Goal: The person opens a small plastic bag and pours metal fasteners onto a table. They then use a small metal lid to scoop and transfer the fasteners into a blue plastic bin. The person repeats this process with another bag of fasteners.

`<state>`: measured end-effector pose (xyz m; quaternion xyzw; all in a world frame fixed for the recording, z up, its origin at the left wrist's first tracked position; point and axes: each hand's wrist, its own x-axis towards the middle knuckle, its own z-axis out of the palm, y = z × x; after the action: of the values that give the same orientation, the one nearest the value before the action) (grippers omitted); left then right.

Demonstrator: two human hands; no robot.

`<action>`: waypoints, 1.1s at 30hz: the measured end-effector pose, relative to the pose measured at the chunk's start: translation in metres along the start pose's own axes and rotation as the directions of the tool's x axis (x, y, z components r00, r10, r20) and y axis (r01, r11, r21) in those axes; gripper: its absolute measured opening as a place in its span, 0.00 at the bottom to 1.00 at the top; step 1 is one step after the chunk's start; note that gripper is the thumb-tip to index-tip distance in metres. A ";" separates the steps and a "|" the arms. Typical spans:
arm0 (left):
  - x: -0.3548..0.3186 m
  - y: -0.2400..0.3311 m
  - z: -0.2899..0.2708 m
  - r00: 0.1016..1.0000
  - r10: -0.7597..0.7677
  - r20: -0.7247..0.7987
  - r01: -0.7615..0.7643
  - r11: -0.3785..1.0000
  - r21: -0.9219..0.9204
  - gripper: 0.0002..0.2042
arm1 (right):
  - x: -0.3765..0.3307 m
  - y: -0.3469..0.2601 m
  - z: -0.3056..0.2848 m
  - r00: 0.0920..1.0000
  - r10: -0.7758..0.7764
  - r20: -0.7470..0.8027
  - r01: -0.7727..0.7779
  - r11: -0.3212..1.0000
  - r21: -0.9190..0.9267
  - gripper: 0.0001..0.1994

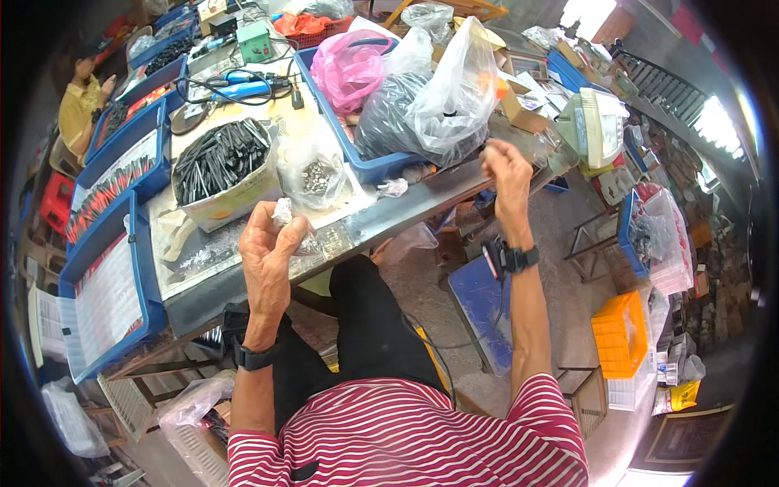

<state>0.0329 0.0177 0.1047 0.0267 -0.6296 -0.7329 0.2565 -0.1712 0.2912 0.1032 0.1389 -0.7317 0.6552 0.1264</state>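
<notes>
Left hand (272,243) pinches white scrap (282,211); right hand (509,177) half-curled, can't tell if gripping. Box (235,209) likely keeps black sticks (221,162) handy.

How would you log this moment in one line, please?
left hand: pinching whitish wad | right hand: raised near clear bag, hold unclear | table: box of black strips, bag of small shiny parts

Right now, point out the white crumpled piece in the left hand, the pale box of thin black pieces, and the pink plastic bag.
White crumpled piece (282,212): head view, its visible middle.
Pale box of thin black pieces (234,206): head view, its front wall.
Pink plastic bag (349,71): head view, its bulging middle.
</notes>
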 end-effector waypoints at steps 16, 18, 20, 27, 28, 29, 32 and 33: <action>0.040 0.016 0.055 0.988 -0.024 0.153 0.004 0.992 0.127 0.11 | 0.101 0.030 0.065 0.988 -0.118 0.096 0.150 0.860 -0.488 0.21; 0.057 0.013 0.065 0.981 0.024 0.191 -0.079 0.954 0.290 0.16 | 0.097 0.026 0.072 0.980 -0.123 0.158 0.190 0.813 -0.550 0.20; 0.073 0.007 0.078 0.958 0.118 0.263 -0.226 0.872 0.434 0.19 | 0.089 0.019 0.083 0.967 -0.222 0.127 0.247 0.680 -0.690 0.21; 0.120 -0.035 0.104 0.924 0.133 0.358 -0.349 0.673 0.652 0.32 | 0.069 -0.006 0.113 0.964 -0.211 0.163 0.251 0.507 -0.825 0.16; 0.124 -0.040 0.103 0.925 0.138 0.355 -0.358 0.635 0.685 0.32 | 0.068 -0.007 0.117 0.962 -0.224 0.154 0.249 0.496 -0.832 0.16; 0.126 -0.044 0.100 0.933 0.113 0.342 -0.334 0.624 0.706 0.33 | 0.068 -0.009 0.121 0.960 -0.237 0.146 0.247 0.485 -0.839 0.16; 0.130 -0.052 0.093 0.950 0.108 0.293 -0.297 0.608 0.736 0.32 | 0.069 -0.013 0.138 0.949 -0.288 0.131 0.245 0.407 -0.880 0.16; 0.131 -0.054 0.091 0.956 0.105 0.275 -0.277 0.639 0.717 0.29 | 0.069 -0.014 0.142 0.942 -0.304 0.143 0.260 0.390 -0.883 0.16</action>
<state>-0.1321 0.0507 0.1103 -0.0140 -0.8972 -0.3758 0.2315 -0.2305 0.1460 0.1257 0.1596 -0.9282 0.1428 0.3044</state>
